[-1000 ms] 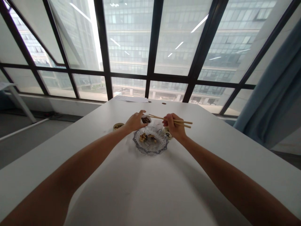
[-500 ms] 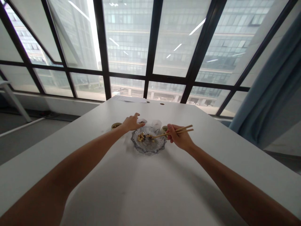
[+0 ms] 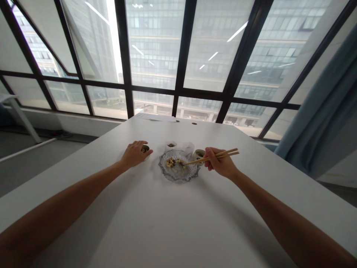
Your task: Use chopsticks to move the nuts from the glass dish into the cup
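Note:
A clear cut-glass dish (image 3: 179,174) with a small heap of beans or nuts (image 3: 173,162) sits mid-table. My right hand (image 3: 220,163) is closed on a pair of wooden chopsticks (image 3: 212,158), whose tips reach into the dish. My left hand (image 3: 134,154) wraps round a small tan cup (image 3: 145,149) to the left of the dish. Behind the dish stand a small white cup with dark contents (image 3: 171,145), a clear plastic cup (image 3: 188,147) and a small patterned cup (image 3: 198,153).
The white table (image 3: 167,223) runs to a wall of tall dark-framed windows (image 3: 181,56). A sheet of paper (image 3: 156,117) and a small dark spot lie at its far edge. A blue curtain (image 3: 326,111) hangs at the right. Grey floor lies to the left.
My left hand put the white cup down behind the dish and moved left onto the tan cup. My right hand lowered the chopstick tips into the dish.

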A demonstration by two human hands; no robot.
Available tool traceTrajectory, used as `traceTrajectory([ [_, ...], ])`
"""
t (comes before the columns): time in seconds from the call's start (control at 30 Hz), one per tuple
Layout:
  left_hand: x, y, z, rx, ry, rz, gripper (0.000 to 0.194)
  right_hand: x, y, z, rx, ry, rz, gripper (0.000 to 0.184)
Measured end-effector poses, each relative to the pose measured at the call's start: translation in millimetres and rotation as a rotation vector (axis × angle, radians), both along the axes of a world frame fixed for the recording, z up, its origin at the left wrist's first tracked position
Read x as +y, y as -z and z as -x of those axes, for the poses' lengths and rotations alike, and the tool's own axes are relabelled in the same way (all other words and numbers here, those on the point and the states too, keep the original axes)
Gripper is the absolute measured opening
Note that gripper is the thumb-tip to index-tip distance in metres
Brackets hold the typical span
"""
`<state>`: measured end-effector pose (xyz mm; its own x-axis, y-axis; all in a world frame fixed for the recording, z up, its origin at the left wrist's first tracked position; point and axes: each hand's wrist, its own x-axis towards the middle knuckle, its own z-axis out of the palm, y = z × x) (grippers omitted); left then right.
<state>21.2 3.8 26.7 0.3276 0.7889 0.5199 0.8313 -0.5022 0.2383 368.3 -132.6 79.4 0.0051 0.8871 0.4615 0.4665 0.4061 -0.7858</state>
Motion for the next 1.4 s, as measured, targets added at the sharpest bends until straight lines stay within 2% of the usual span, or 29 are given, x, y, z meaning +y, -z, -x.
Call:
traceTrajectory([
  [0.13,-3.5,7.4,1.4,-0.075,-0.001,0.004,0.048,0.7,4.8,-4.0,0.065,0.054,0.008,0.068],
  [0.27,-5.1,11.6,-0.6,-0.129,-0.007,0.006,0.05,-0.3,1.2,-1.4,0.037,0.046,0.061,0.068],
  [0.43,-5.7,16.2,-0.9,-0.173,-0.01,-0.003,0.047,-6.6,-12.4,6.5,-0.151,-0.079,0.039,0.066],
  [0.53,-6.0,17.8,-0.9,-0.19,-0.012,0.0,0.047,-9.9,-14.5,8.9,-0.242,-0.113,-0.002,0.064],
  [0.7,-6.0,18.0,-2.5,-0.199,-0.012,-0.001,0.047,-8.5,-7.7,4.2,-0.069,-0.048,-0.012,0.064],
  [0.8,-6.1,18.1,-3.3,-0.2,-0.016,-0.004,0.046,-0.2,-7.8,6.0,0.071,0.04,-0.117,0.063],
  [0.93,-6.1,19.2,-3.2,-0.206,-0.015,-0.016,0.046,27.1,-7.3,21.4,0.15,0.104,-0.25,0.061],
  [1.1,-7.3,19.5,-2.7,-0.204,-0.007,-0.019,0.045,56.8,-3.2,39.2,0.128,0.045,-0.163,0.064],
  [1.17,-7.7,19.2,-2.9,-0.203,-0.004,-0.019,0.045,53.5,-4.8,39.7,0.156,0.082,-0.159,0.066],
  [1.27,-6.9,19.4,-3.5,-0.207,-0.006,-0.016,0.046,33.4,-11.3,33.8,0.194,0.13,-0.154,0.068],
  [1.4,-3.9,21.3,-3.9,-0.218,0.001,-0.032,0.045,2.5,-22.2,22.8,0.141,0.11,-0.046,0.071],
])
